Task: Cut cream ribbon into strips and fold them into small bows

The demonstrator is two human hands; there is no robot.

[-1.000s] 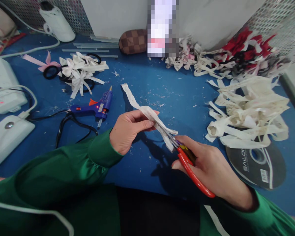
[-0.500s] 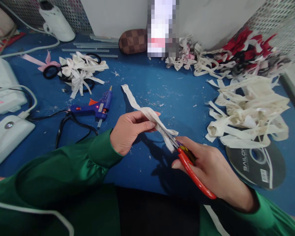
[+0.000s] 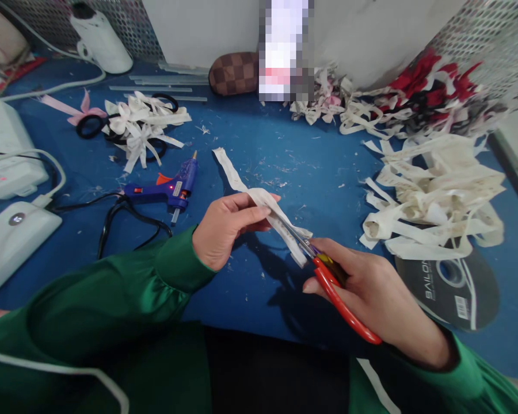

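Note:
A narrow white ribbon is pinched between the thumb and fingers of my left hand. One tail of it stretches up and left over the blue table, while its split-looking lower end points toward my right hand. That hand is wrapped around red-handled scissors, with something yellow and dark showing beside the handle. Their thin metal blades lie along the ribbon's lower part, between two strips of it. The tips sit close to my left thumb, partly hidden by the ribbon.
A blue glue gun lies left of my hands, near white bows on black hair ties. To the right, cream ribbon loops partly cover a black spool. A checkered case and red-and-white bows stand at the back.
The scissors and my right hand have shifted very slightly. My left thumb sits a touch further left, and the ribbon's lower strips appear a little more spread.

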